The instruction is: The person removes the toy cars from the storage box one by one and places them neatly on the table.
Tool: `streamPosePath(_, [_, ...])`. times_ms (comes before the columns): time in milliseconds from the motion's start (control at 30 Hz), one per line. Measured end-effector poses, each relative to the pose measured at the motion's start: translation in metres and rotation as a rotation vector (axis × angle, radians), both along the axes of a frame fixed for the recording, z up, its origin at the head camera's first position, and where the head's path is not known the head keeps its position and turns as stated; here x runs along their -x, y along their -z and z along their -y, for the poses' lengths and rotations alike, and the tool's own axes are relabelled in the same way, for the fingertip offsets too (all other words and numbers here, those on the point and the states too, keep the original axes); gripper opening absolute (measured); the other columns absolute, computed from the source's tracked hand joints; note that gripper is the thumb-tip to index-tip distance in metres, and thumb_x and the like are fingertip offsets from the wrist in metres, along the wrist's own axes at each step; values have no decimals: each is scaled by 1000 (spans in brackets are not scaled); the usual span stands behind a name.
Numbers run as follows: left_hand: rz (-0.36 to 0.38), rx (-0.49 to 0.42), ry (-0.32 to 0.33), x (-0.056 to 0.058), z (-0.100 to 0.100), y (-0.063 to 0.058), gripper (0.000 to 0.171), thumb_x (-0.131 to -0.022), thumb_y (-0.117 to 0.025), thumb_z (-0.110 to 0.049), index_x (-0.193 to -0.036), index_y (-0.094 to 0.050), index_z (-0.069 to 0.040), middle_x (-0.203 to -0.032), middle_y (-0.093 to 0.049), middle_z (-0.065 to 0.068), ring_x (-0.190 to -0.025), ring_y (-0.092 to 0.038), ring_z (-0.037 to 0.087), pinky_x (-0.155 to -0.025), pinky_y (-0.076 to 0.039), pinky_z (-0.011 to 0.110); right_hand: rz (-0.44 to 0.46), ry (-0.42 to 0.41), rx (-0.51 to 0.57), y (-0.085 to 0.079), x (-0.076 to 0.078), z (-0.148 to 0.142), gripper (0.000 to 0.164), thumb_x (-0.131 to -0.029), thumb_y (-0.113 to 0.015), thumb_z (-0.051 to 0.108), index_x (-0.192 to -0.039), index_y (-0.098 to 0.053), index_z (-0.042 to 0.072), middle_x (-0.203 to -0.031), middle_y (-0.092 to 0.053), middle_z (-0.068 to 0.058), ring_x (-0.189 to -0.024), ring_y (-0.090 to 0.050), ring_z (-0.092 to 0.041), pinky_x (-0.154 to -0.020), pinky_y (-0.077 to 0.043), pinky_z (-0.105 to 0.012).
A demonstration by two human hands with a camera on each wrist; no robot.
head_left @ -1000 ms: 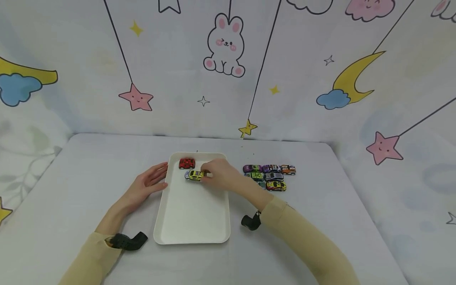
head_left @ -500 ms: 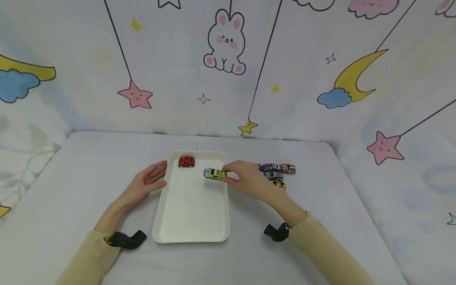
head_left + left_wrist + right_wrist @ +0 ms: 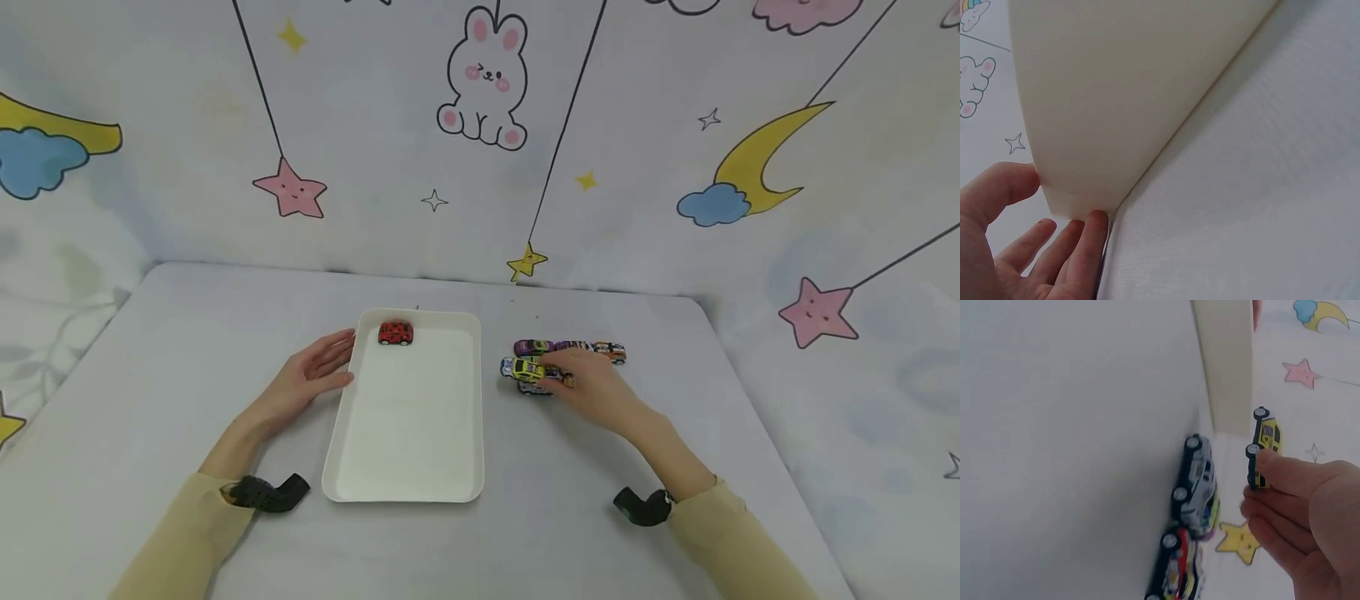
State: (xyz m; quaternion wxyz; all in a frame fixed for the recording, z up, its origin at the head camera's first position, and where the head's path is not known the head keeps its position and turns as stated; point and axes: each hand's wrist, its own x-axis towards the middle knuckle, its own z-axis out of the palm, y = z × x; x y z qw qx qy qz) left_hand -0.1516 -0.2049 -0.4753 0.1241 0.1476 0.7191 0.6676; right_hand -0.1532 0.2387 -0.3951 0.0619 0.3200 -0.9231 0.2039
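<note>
A yellow toy car is pinched between thumb and fingers of my right hand, above the group of toy cars right of the tray. The right wrist view shows this yellow car raised over a grey toy car. My left hand rests its extended fingers against the left side of the white tray. Close up in the left wrist view, its fingertips touch the tray wall. Inside the tray, near the far left corner, sits a red toy car with dark spots.
Several toy cars stand in rows at the right, among them a purple one and an orange one; my right hand partly covers them. A patterned cloth backdrop rises behind the white table.
My right hand has carried the yellow toy car from inside the tray, over its right rim, to above the other cars. My left hand stays at the tray.
</note>
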Motion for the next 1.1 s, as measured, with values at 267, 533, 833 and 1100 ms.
streamPosePath(267, [-2, 3, 9, 2, -1, -1, 69, -90, -63, -16, -149, -27, -16, -152, -29, 10, -138, -30, 27, -99, -40, 14, 29, 81, -37, -3, 5, -58, 30, -81, -74, 17, -109, -68, 10, -105, -70, -5, -95, -66, -23, -78, -55, -42])
streamPosePath(533, [22, -3, 0, 2, 0, 0, 67, -90, -64, -15, -148, -29, -18, -151, -31, 7, -139, -30, 25, -100, -40, 15, 56, 158, -77, -1, 17, -115, 26, -80, -74, 12, -106, -69, 8, -102, -70, -7, -91, -66, -25, -78, -54, -47])
streamPosePath(833, [25, -15, 0, 1, -1, -2, 68, -90, -64, -14, -148, -29, -16, -151, -31, 9, -139, -29, 27, -98, -41, 14, 118, 184, -122, 11, 22, -144, 22, -82, -73, 11, -103, -69, 8, -99, -70, -6, -88, -66, -24, -77, -54, -46])
streamPosePath(1100, [24, -21, 6, 1, 0, -1, 68, -90, -63, -14, -148, -28, -17, -152, -30, 8, -139, -29, 27, -99, -40, 14, 142, 180, -108, 16, 23, -144, 23, -81, -73, 8, -103, -69, 8, -98, -70, -6, -88, -66, -24, -78, -54, -46])
